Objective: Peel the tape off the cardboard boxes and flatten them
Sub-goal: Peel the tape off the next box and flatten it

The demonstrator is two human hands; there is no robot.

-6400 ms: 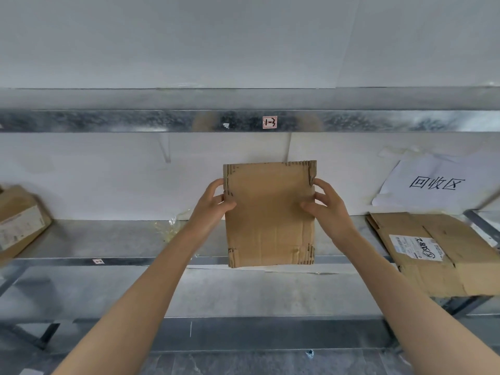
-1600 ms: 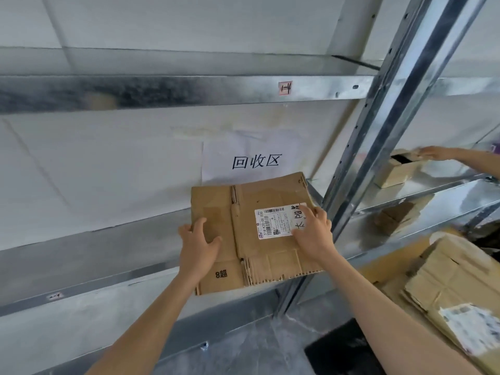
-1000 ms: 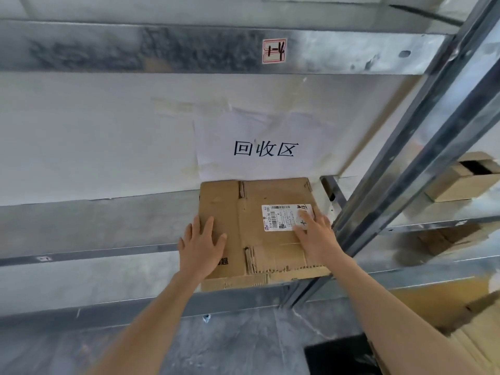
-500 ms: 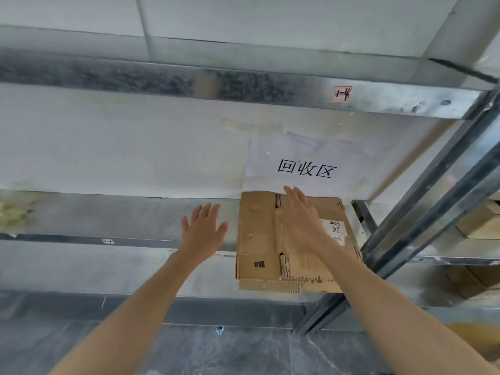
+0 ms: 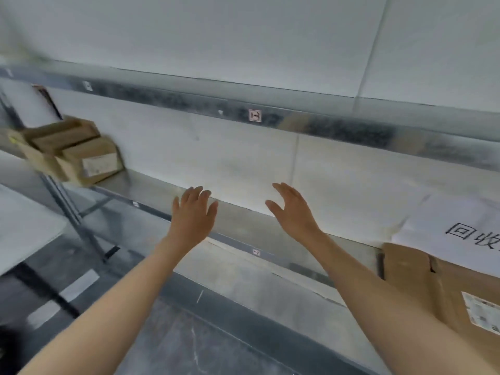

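Flattened cardboard box (image 5: 422, 288) lies on the shelf (image 5: 143, 182) at 4 o'clock, unflattened boxes (image 5: 81, 155) at 9 o'clock; left hand (image 5: 193, 217) and right hand (image 5: 292, 212) hover mid-frame, fingers spread, holding nothing.

Flattened cardboard (image 5: 438, 290) lies at the shelf's (image 5: 243, 226) right end under the paper sign (image 5: 457, 226), unflattened boxes (image 5: 73, 152) are stacked far left, both hands between them.
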